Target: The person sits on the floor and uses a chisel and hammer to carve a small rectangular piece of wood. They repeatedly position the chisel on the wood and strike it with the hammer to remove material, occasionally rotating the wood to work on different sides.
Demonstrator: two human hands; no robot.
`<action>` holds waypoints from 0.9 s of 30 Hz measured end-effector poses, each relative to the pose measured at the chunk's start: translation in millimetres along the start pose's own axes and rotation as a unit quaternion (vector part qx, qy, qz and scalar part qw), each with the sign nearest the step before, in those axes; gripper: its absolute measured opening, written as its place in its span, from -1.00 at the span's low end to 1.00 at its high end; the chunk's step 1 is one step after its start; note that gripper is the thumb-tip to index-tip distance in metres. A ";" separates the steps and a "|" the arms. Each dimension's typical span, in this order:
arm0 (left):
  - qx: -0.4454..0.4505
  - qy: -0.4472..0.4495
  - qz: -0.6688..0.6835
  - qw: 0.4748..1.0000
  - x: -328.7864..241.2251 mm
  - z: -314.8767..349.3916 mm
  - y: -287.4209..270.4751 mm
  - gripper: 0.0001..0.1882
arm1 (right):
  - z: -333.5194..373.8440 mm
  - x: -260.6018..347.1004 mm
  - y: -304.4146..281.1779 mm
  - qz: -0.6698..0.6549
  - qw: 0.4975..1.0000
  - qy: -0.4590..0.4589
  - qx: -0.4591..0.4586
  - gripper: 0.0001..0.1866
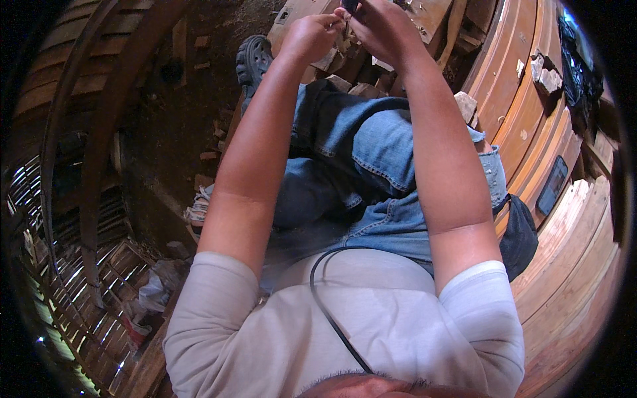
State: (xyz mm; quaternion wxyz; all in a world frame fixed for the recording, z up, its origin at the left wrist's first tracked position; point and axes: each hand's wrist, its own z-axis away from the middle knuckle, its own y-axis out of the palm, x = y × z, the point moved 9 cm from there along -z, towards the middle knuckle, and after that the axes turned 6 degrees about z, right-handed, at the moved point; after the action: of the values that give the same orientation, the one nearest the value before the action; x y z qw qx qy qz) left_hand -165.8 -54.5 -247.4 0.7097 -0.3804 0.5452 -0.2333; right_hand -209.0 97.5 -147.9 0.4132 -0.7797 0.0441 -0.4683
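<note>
Both of my arms reach forward to the top edge of the picture, where my hands come together over a pile of wood pieces. My left hand (310,38) is closed, its thumb and fingertips pinched together beside the right one. Whatever they pinch is too small to make out. My right hand (386,33) is closed around a small dark object (350,5), partly cut off by the picture's edge, so its kind does not show. Beneath the hands are wood offcuts (367,91) and a brown wooden board (295,18).
Long planks (511,73) run along my right side, with a phone (552,184) and a dark cloth item (519,235) on them. A black plastic bag (578,63) hangs farther right. A black rubber shoe (253,61) is left of my hands. Left lies a whitish plastic bag (156,285).
</note>
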 end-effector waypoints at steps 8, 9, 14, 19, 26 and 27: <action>-0.009 -0.007 0.012 1.000 1.6 1.9 1.2 -0.66 | 2.0 2.1 -0.5 0.011 1.000 -0.018 -0.001 -0.76; -0.008 -0.008 0.015 1.000 2.5 1.6 1.6 -0.66 | 1.4 0.6 0.3 0.010 1.000 -0.011 0.000 -0.76; -0.003 0.011 -0.027 1.000 -8.3 3.3 1.6 -0.64 | 1.3 -3.6 0.4 0.018 1.000 0.009 0.001 -0.75; -0.066 0.164 -0.009 0.984 -38.1 23.5 -8.6 -0.71 | 1.6 -3.2 4.0 0.006 1.000 0.026 0.018 -0.74; -0.101 0.157 -0.016 0.982 -31.0 19.8 0.0 -0.73 | 2.0 2.2 5.1 -0.004 1.000 0.009 0.003 -0.74; -0.123 0.177 -0.004 0.976 -28.9 20.0 2.3 -0.72 | 2.1 1.1 5.6 -0.003 1.000 0.014 -0.001 -0.75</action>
State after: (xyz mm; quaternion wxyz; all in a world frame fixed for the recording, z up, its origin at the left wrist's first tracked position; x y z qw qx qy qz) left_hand -155.5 -25.9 -229.7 0.5484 -0.4196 0.6855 -0.2308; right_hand -205.0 94.7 -151.5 0.4107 -0.7735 0.0480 -0.4804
